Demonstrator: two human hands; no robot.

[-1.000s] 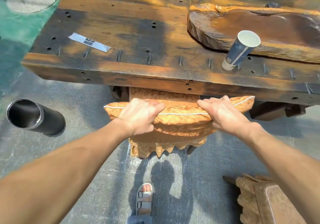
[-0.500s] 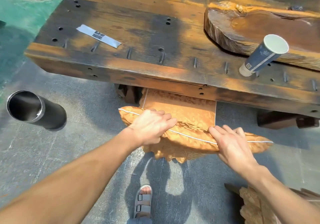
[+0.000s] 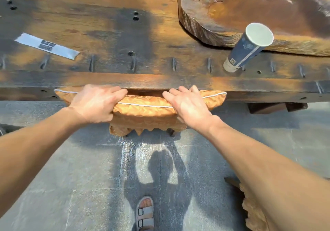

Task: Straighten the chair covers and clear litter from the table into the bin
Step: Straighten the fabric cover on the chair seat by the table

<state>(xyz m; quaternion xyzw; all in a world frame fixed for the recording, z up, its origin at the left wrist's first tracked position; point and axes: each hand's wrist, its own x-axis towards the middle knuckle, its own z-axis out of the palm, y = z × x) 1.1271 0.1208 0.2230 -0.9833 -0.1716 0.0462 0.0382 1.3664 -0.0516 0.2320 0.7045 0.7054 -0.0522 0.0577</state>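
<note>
While my left hand (image 3: 94, 103) and right hand (image 3: 187, 107) clamp the orange cushion (image 3: 144, 107) at the table (image 3: 107, 80) edge, I see a cup (image 3: 248, 48) and a paper strip (image 3: 46, 45) lying on top.

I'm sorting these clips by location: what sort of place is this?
Probably an outdoor seating or tea area: a heavy rustic wooden table bearing a carved wood slab, sunlit stone paving, and a cushioned chair cover held by both hands.
</note>
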